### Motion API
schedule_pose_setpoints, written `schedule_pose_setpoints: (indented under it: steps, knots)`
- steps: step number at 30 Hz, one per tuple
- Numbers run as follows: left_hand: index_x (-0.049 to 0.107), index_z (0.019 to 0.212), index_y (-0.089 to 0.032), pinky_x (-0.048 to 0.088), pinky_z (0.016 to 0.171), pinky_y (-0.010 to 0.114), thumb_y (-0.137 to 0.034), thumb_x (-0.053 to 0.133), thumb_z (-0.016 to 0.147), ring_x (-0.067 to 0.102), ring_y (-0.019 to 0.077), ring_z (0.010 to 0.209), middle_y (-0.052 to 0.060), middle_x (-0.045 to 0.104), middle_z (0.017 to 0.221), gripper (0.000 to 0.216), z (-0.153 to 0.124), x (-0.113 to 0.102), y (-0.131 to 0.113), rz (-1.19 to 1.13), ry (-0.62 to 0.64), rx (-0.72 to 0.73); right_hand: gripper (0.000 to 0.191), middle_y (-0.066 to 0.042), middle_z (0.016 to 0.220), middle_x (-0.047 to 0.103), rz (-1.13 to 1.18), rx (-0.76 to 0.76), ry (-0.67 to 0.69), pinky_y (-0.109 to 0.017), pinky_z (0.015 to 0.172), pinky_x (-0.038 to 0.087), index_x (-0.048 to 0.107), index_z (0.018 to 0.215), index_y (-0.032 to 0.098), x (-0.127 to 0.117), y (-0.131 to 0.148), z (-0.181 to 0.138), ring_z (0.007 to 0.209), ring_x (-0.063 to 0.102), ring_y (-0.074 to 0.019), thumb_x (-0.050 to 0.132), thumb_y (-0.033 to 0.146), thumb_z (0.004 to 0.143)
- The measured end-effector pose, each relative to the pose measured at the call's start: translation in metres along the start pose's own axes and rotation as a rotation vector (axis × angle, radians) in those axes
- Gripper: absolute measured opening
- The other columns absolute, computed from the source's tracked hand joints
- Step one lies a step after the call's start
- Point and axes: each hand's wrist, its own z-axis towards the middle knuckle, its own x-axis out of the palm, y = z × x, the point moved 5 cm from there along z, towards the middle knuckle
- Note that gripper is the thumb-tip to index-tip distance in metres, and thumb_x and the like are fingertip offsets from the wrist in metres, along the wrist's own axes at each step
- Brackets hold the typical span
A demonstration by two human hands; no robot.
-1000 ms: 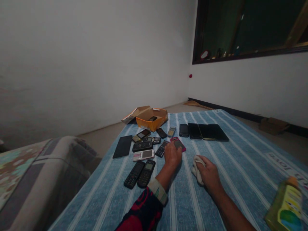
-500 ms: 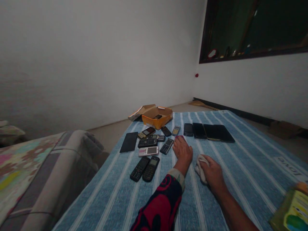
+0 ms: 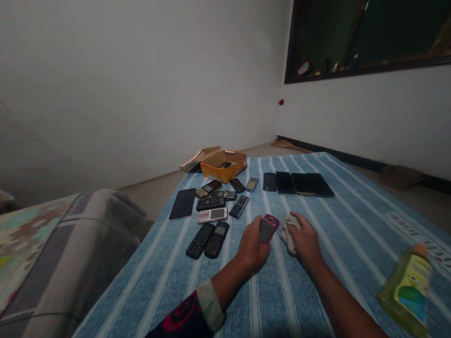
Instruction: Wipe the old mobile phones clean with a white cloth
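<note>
"So, what does your feed show for the left hand (image 3: 251,246)?"

"I see it pinching a pink phone (image 3: 269,227) by the side, above or on the striped cover (image 3: 269,300); I can't tell if they touch."

"And the right hand (image 3: 307,241)?"

"Its fingers are closed on a white cloth (image 3: 289,240), just beside the pink phone."

"What lies around them?"

"Left of the left hand I have two black phones (image 3: 216,240) side by side, with a white phone (image 3: 212,215) just beyond. Farther back sits an open orange box (image 3: 215,174), a row of dark screens (image 3: 286,183) to its right. A bottle (image 3: 405,291) is near my right edge."
</note>
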Motion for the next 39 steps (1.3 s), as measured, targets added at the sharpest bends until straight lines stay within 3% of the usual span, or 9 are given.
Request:
schedule_pose_setpoints:
  steps: [4, 10, 13, 16, 19, 22, 28, 39]
  knots:
    - [0.033, 0.143, -0.015, 0.041, 0.109, 0.049, -0.015, 0.066, 0.067, 0.05, 0.0312, 0.13, 0.017, 0.05, 0.141, 0.083, -0.028, -0.007, 0.009, -0.096, 0.025, 0.014, 0.05, -0.011, 0.099, 0.072, 0.018, 0.026, -0.034, -0.039, 0.079, 0.053, 0.065, 0.114, 0.015, 0.0, -0.005, 0.001, 0.085, 0.068, -0.0253, 0.056, 0.042, 0.072]
    - [0.047, 0.129, -0.015, 0.048, 0.097, 0.054, -0.023, 0.076, 0.064, 0.058, 0.0346, 0.115, 0.015, 0.061, 0.123, 0.072, -0.04, -0.02, 0.002, 0.147, -0.083, -0.002, 0.041, -0.009, 0.095, 0.072, -0.001, -0.009, -0.076, -0.037, 0.078, 0.052, 0.066, 0.105, 0.016, -0.003, 0.003, -0.005, 0.085, 0.067, -0.0248, 0.056, 0.04, 0.073]
    - [0.057, 0.116, -0.013, 0.047, 0.096, 0.054, -0.029, 0.08, 0.063, 0.057, 0.0374, 0.116, 0.019, 0.059, 0.126, 0.06, -0.04, -0.022, -0.003, 0.271, -0.116, 0.007, 0.036, -0.009, 0.095, 0.072, -0.051, -0.069, -0.06, -0.038, 0.08, 0.053, 0.066, 0.103, 0.017, -0.003, 0.01, -0.009, 0.087, 0.067, -0.0247, 0.053, 0.037, 0.076]
    - [0.062, 0.105, -0.013, 0.045, 0.099, 0.054, -0.032, 0.08, 0.066, 0.053, 0.0389, 0.122, 0.021, 0.054, 0.134, 0.048, -0.042, -0.02, -0.002, 0.341, -0.114, 0.0, 0.032, -0.01, 0.1, 0.071, -0.133, -0.222, -0.044, -0.04, 0.086, 0.052, 0.066, 0.103, 0.017, 0.002, 0.018, -0.014, 0.092, 0.066, -0.0246, 0.051, 0.032, 0.079]
    - [0.063, 0.103, -0.013, 0.045, 0.098, 0.052, -0.034, 0.079, 0.069, 0.053, 0.037, 0.121, 0.02, 0.054, 0.135, 0.043, -0.042, -0.017, 0.0, 0.344, -0.103, 0.011, 0.031, -0.011, 0.105, 0.069, -0.22, -0.449, 0.027, -0.041, 0.092, 0.051, 0.066, 0.105, 0.017, 0.014, 0.026, -0.026, 0.099, 0.064, -0.0235, 0.044, 0.023, 0.083]
    - [0.062, 0.104, -0.014, 0.044, 0.099, 0.052, -0.033, 0.079, 0.068, 0.053, 0.0365, 0.122, 0.019, 0.055, 0.134, 0.044, -0.042, -0.017, 0.001, 0.334, -0.111, 0.016, 0.038, -0.014, 0.121, 0.063, -0.371, -0.558, 0.149, -0.044, 0.1, 0.048, 0.063, 0.115, 0.017, 0.03, 0.025, -0.041, 0.115, 0.058, -0.0243, 0.038, 0.016, 0.087]
    - [0.062, 0.102, -0.015, 0.045, 0.099, 0.052, -0.032, 0.078, 0.069, 0.053, 0.0366, 0.123, 0.02, 0.055, 0.135, 0.04, -0.04, -0.016, 0.005, 0.299, -0.127, 0.016, 0.045, -0.022, 0.143, 0.048, -0.641, -0.622, 0.331, -0.055, 0.109, 0.039, 0.051, 0.135, 0.009, 0.044, 0.021, -0.06, 0.137, 0.041, -0.0325, 0.044, 0.022, 0.092]
    - [0.062, 0.105, -0.013, 0.046, 0.1, 0.052, -0.027, 0.068, 0.073, 0.053, 0.0364, 0.123, 0.021, 0.057, 0.132, 0.035, -0.042, -0.012, 0.01, 0.283, -0.166, 0.094, 0.046, -0.019, 0.143, 0.051, -0.68, -0.729, 0.498, -0.054, 0.114, 0.033, 0.055, 0.133, 0.008, 0.049, 0.041, -0.081, 0.14, 0.037, -0.0297, 0.043, 0.013, 0.089]
